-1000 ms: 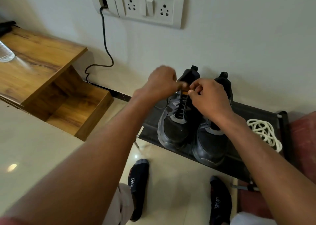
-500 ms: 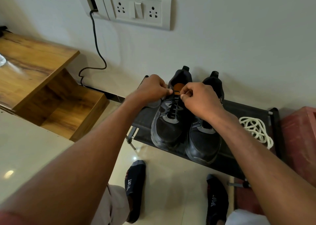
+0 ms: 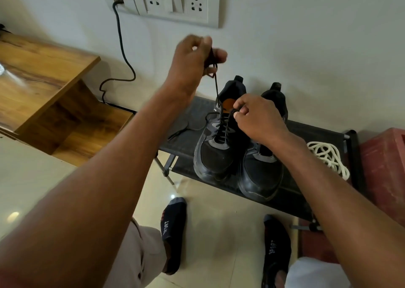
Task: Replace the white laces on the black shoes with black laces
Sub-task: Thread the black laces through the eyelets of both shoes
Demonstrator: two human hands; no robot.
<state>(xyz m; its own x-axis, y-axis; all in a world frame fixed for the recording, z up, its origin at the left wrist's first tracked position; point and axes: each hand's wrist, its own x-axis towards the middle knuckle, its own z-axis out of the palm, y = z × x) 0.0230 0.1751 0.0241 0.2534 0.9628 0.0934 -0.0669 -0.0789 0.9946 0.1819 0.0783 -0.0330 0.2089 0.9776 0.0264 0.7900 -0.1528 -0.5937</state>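
Nearest, two socked feet [image 3: 174, 233] stand on the floor before the shoe rack [image 3: 293, 196]. On the rack sit the black shoes [image 3: 221, 147], white laces [image 3: 328, 156] heaped to their right. The right hand [image 3: 257, 118] pinches the black lace [image 3: 223, 125] at the left shoe's top eyelets. Above the rack, the left hand [image 3: 194, 62], fingers clenched, pulls the lace's other end taut.

Plain off-white wall [image 3: 306, 46] with white socket-and-switch panel [image 3: 175, 3] up top. Black cable [image 3: 122, 53] plugged in at panel's left end, hanging down wall, looping behind stepped wooden shelf unit [image 3: 43, 73] at left. Glossy cream floor tiles [image 3: 32, 178], small light reflections. Low dark rack [image 3: 306, 130] against wall. Red block [image 3: 385, 167] at far right.
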